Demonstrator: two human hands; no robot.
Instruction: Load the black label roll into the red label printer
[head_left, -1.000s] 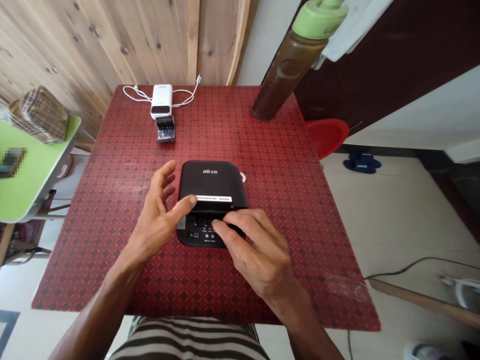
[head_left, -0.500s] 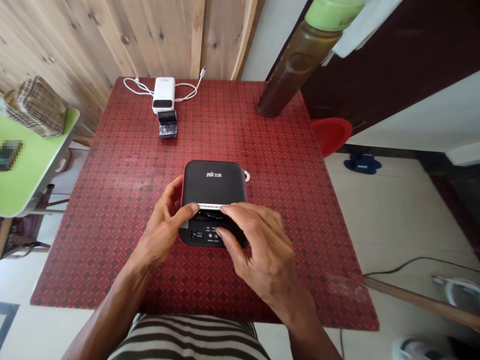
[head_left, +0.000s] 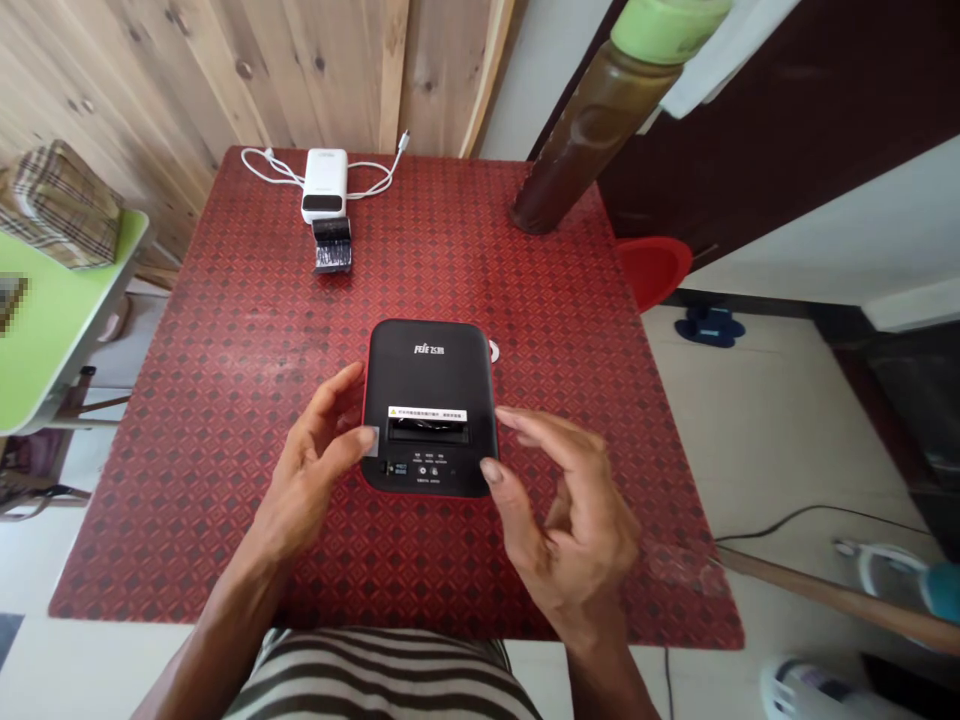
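The printer [head_left: 429, 375] sits flat on the counter [head_left: 225, 450], between the two hands, its front side towards the person. Its lid appears down; whether it is latched cannot be told.

Left hand [head_left: 304, 470]: grip half open, thumb on the printer's front left corner, fingers curled beside its left side; no firm hold seen. Right hand [head_left: 574, 500]: grip open, holding nothing, thumb and forefinger at the right side; contact cannot be confirmed.

Risks, as judged: a push from one hand only, unmatched by the other, could skid or turn the printer. A low thumb could press the buttons [head_left: 429, 470] by accident. Fingertips at a lid seam could be pinched if the lid is worked. A rightward slide could knock the white ring [head_left: 494, 350], partly hidden just beside the right side.

Edges and room: the near edge of the counter is the closest drop, with some surface before it. Wide margins lie to left and right. Beyond the printer, the power bank [head_left: 325, 180], its cable [head_left: 375, 188] and the bottle [head_left: 592, 125] stand well apart from it, near the far edge.
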